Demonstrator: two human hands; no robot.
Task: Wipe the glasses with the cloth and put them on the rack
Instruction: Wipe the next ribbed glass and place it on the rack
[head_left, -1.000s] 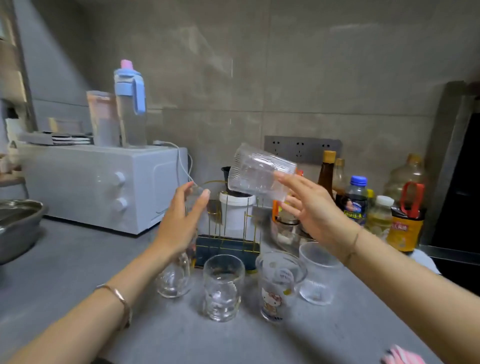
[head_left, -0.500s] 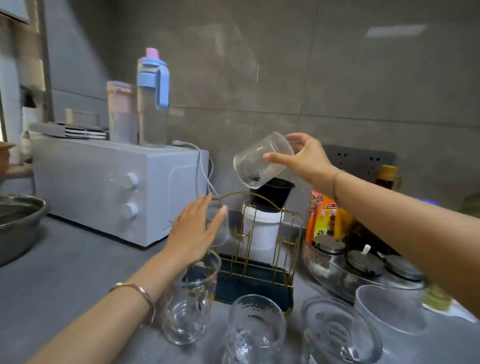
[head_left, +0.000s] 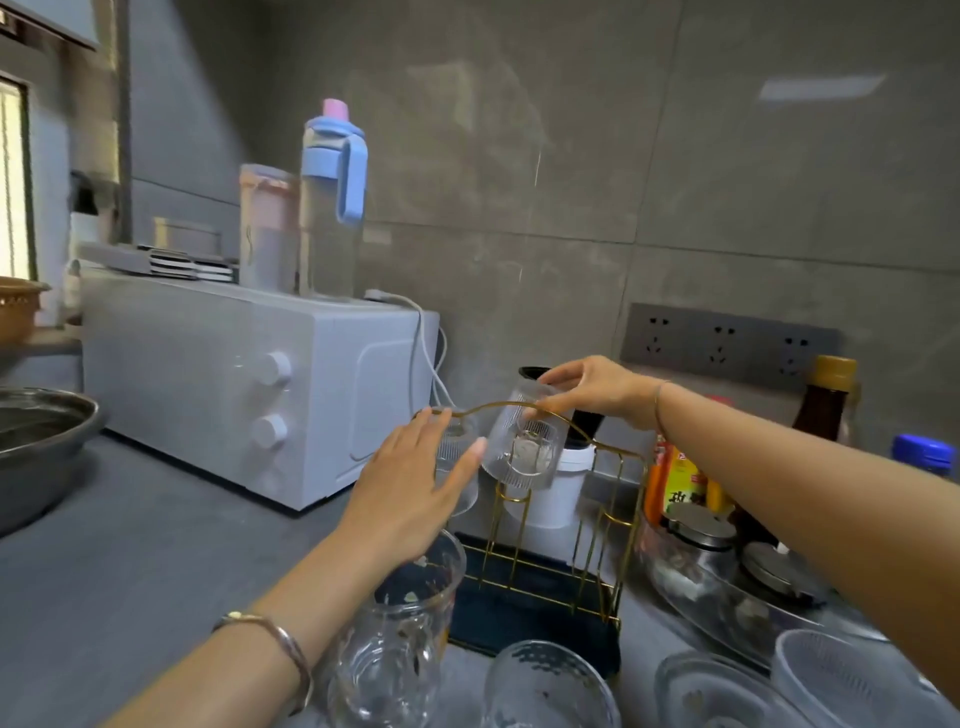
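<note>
Pinching upturned ribbed glass (head_left: 524, 457) by its base, right hand (head_left: 597, 387) holds it tilted over top wires of gold rack (head_left: 615, 499), centre of frame. Left hand (head_left: 415, 488), fingers straight, rests against second ribbed glass (head_left: 460, 462) on rack, just left of first. Rack stands on grey counter (head_left: 130, 571), lower centre. Other glasses (head_left: 550, 686) stand along bottom edge. White microwave (head_left: 208, 374) sits at left
</note>
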